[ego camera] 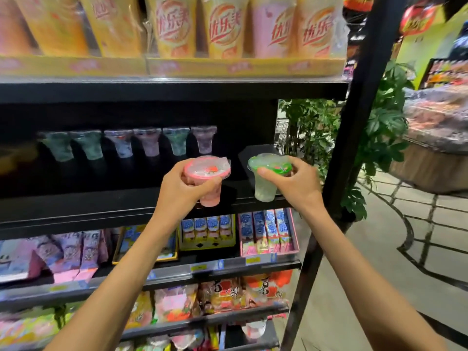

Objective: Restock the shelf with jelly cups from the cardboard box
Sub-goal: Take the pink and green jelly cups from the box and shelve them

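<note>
My left hand [181, 190] grips a pink jelly cup [208, 173] by its side, held upright just in front of the dark shelf [101, 206]. Over to the right, my right hand [295, 182] holds a green jelly cup [266, 178] by its rim, with the cup's base close to the shelf's front edge. At the back of the same shelf stands a row of jelly cups [126, 143], green, pink and purple. The cardboard box is not in view.
Tall yellow and pink drink cups [228, 29] fill the shelf above. Snack packets [266, 234] crowd the shelves below. A black shelf post [354, 122] rises at the right, with a green plant [379, 127] and a wire rack [417, 224] beyond it.
</note>
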